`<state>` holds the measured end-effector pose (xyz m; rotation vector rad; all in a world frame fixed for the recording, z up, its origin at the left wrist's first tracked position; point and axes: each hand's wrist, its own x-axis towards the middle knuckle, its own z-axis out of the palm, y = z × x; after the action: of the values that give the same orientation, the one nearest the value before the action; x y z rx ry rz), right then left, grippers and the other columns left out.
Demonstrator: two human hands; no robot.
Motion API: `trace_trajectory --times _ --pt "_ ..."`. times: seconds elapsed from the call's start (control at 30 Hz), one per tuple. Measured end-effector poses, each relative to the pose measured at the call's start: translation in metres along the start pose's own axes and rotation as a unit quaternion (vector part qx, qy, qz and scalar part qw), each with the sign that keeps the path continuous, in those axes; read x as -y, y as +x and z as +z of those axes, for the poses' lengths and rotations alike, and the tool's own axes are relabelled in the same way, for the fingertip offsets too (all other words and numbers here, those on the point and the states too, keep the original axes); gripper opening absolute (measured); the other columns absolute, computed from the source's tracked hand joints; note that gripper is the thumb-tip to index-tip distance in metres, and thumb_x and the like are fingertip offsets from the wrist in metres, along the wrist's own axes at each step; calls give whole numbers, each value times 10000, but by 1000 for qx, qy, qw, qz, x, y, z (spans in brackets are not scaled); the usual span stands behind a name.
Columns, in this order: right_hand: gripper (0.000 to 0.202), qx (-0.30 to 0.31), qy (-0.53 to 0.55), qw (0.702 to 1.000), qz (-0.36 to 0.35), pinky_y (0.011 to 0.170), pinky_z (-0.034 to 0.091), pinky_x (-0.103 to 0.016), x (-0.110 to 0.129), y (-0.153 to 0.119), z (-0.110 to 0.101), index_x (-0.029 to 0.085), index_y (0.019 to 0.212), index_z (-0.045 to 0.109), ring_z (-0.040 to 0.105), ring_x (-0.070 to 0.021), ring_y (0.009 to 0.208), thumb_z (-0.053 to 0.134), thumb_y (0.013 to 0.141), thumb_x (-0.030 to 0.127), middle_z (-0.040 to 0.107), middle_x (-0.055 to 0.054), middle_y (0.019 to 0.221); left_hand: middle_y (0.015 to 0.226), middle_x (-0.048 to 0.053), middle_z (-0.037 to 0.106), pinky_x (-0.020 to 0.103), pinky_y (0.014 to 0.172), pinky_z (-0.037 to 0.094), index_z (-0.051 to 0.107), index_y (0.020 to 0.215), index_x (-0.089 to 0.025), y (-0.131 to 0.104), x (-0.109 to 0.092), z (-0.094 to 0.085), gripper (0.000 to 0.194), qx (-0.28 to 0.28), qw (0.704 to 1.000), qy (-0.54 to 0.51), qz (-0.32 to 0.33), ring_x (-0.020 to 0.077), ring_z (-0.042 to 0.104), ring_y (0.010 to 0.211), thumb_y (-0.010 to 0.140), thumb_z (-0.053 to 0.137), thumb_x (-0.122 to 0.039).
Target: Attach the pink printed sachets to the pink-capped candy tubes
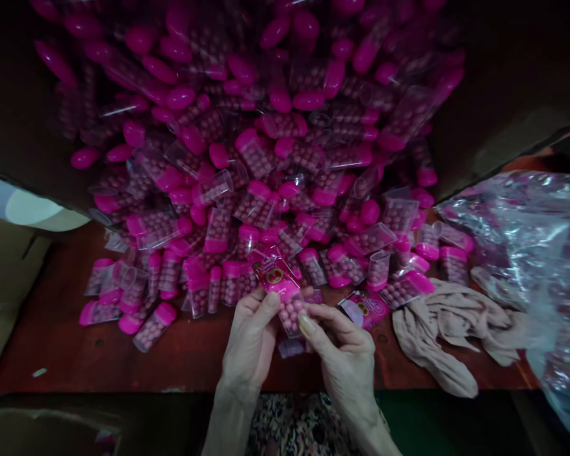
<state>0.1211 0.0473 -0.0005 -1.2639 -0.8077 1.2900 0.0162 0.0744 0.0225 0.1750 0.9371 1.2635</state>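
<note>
Between my two hands, over the front of the red-brown table, is a small clear candy box (291, 313) of pink round candies. A printed pink label (276, 272) covers its upper part. My left hand (253, 335) grips it from the left, thumb on the label's lower edge. From the right, my right hand (342, 345) pinches its lower side between thumb and fingers. Beyond them a big heap of similar candy boxes (256, 155) with bright pink caps spills forward. Another printed label (365, 308) lies right of my hands.
Dark cardboard walls (508, 82) flank the heap. At the right lie a crumpled beige cloth (437, 323) and clear plastic bags (541, 240). The wooden table (123, 370) ends just before my body. A cardboard box (4, 266) stands at the left.
</note>
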Motion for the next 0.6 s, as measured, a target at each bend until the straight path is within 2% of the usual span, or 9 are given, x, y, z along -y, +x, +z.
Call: trace_trajectory --times 0.2,0.3,0.4,0.5,0.6 --pt "148 -31 -75 994 -70 637 543 -184 1 -2 0 260 851 720 657 -99 646 697 730 179 721 23 767 600 26 677 175 567 437 704 686 -131 -4 2 2 111 -26 998 58 14 73 546 519 666 740 -234" --pt "158 -18 -98 991 -84 629 544 -204 -1 -4 1 248 876 713 652 -107 642 683 742 168 712 14 777 630 36 683 180 566 442 701 707 -132 -3 2 -1 169 -14 999 33 15 86 566 554 661 745 -289" --pt "152 -15 -119 988 -98 601 549 -216 -2 -6 3 223 872 716 648 -117 625 691 732 169 709 0 758 657 40 690 192 583 456 690 702 -136 -1 2 -1 175 -30 999 6 21 97 587 582 662 745 -298" --pt "147 -13 -123 988 -92 602 559 -239 -2 -6 5 206 875 719 655 -134 625 693 732 187 712 -17 750 656 34 691 206 584 462 683 722 -142 -1 3 0 117 -44 999 5 14 89 573 540 687 724 -246" --pt "139 -7 -110 991 -75 620 565 -249 0 -5 4 214 868 724 666 -142 640 696 733 196 721 -21 768 653 41 693 244 614 479 685 750 -143 -2 3 1 122 -25 1000 18 5 115 594 555 688 717 -243"
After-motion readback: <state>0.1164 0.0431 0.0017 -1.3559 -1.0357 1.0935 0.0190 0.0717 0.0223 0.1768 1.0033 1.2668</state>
